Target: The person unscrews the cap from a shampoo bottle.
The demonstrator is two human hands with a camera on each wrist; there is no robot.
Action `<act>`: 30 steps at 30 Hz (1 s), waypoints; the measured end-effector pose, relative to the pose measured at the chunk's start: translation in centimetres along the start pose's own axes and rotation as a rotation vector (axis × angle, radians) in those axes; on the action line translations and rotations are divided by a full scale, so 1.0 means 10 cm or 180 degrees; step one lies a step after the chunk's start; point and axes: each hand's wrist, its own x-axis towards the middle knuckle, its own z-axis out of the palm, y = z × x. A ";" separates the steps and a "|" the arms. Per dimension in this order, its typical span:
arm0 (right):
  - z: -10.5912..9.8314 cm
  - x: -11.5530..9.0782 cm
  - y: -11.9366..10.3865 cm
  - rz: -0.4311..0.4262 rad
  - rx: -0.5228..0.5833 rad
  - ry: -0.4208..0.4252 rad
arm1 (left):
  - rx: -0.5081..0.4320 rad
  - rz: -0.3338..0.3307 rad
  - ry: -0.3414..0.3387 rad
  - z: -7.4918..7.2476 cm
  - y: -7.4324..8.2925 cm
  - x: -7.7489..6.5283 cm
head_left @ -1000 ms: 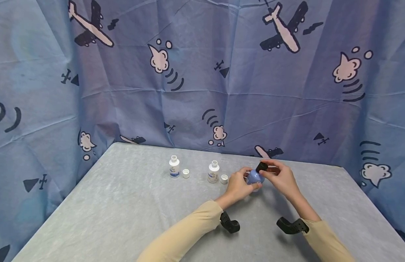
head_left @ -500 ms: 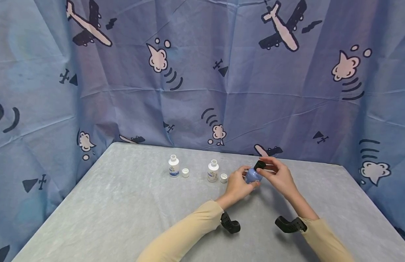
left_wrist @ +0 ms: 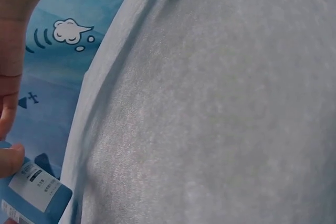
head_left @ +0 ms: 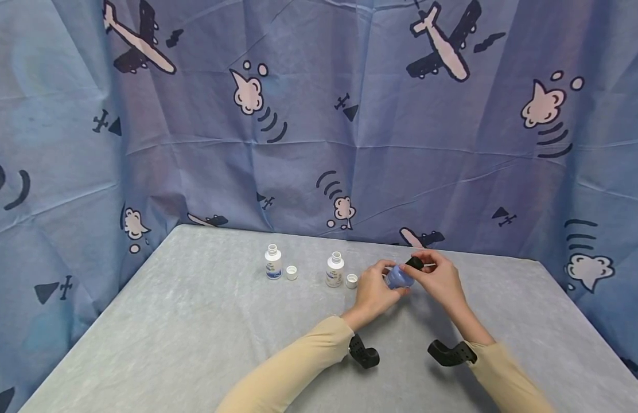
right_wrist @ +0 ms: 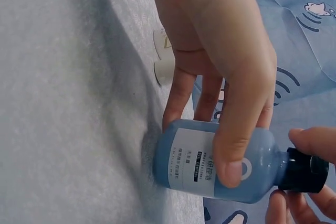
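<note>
A blue bottle point(head_left: 398, 277) with a black cap point(head_left: 414, 263) is held tilted to the right above the table. My left hand point(head_left: 373, 291) grips its body, thumb across the white label point(right_wrist: 191, 158) in the right wrist view. My right hand point(head_left: 443, 281) pinches the black cap, which sits at the bottle's neck. In the left wrist view the bottle point(left_wrist: 52, 203) shows only at the lower left corner, partly cut off. Left of my hands stands an uncapped white bottle point(head_left: 335, 271), with a white cap point(head_left: 352, 281) beside it.
Farther left, another uncapped white bottle point(head_left: 273, 264) stands next to a second white cap point(head_left: 291, 272). A pale grey cloth covers the table point(head_left: 195, 321). Behind it hangs a blue curtain point(head_left: 298, 172) printed with planes and clouds.
The blue bottle's cap end has tipped further to the right. My right hand has shifted its fingers on the cap, while the left keeps its grip. The white bottles stay put.
</note>
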 end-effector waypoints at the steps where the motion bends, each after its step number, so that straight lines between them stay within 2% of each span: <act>1: 0.00 0.00 0.00 -0.0010 0.0005 0.0003 | -0.0018 -0.0007 -0.0003 0.00 0.00 0.00; 17: -0.03 -0.02 -0.02 -0.0141 0.0115 -0.0094 | -0.0248 -0.0200 -0.0168 0.01 0.01 -0.04; 30: -0.05 -0.03 0.00 -0.0481 0.0269 -0.0263 | -0.0376 -0.0296 -0.0265 0.04 0.00 -0.04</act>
